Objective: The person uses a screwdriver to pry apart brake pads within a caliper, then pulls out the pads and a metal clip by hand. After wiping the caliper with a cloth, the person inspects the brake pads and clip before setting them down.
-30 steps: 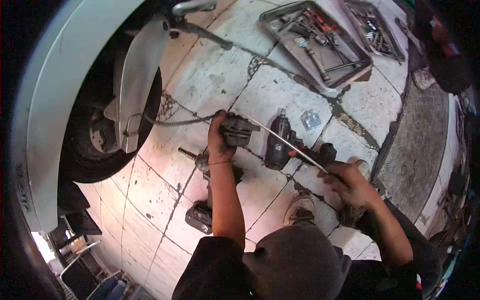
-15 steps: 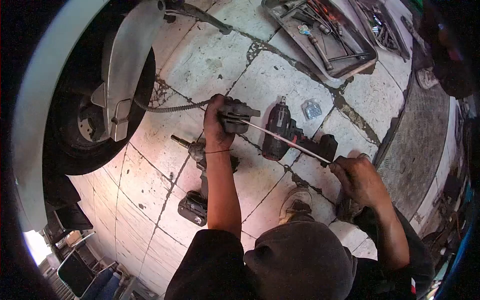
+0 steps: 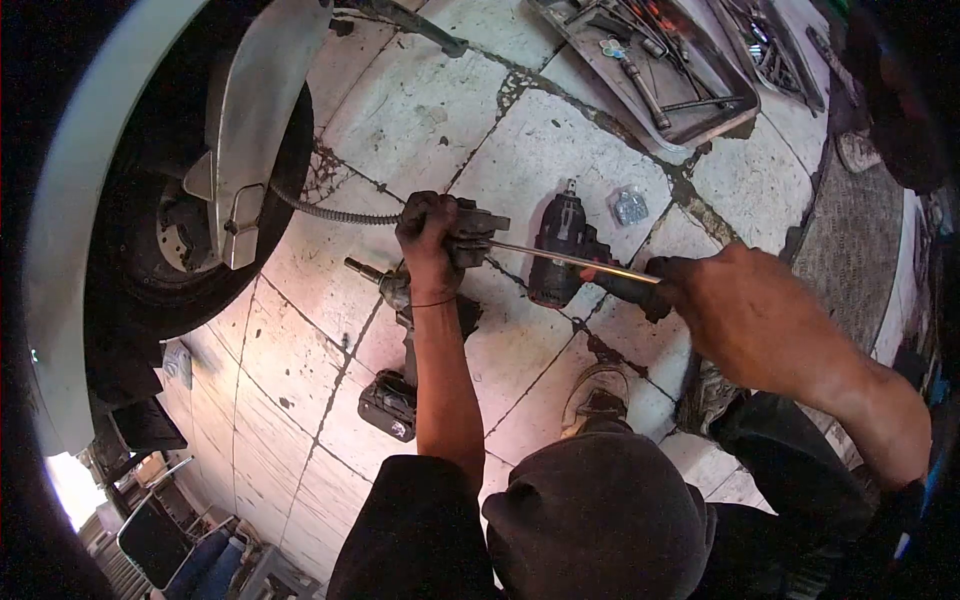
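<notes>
My left hand [image 3: 428,240] is wrapped around a dark brake caliper [image 3: 480,226], holding it above the tiled floor. A ribbed brake hose [image 3: 345,214] runs from it toward the wheel side. My right hand [image 3: 745,315] grips the dark handle of a long screwdriver [image 3: 575,261]. Its shiny shaft slants left, with the tip at the caliper's opening. Below the shaft a black cordless impact wrench [image 3: 558,245] lies on the floor. A second cordless impact wrench [image 3: 388,400] lies beneath my left forearm, which partly hides it.
A tyre [image 3: 295,215] and pale bodywork [image 3: 65,280] stand at left. A metal tray [image 3: 700,125] with tools and a second tool tray [image 3: 775,60] sit at upper right. A small clear bag [image 3: 628,207] lies by the impact wrench. Another person's shoe [image 3: 857,152] shows at far right.
My right hand has risen and come nearer the camera, levelling the screwdriver's shaft. My left hand and the caliper have shifted slightly left. A grey shoe-like shape now shows below the tyre.
</notes>
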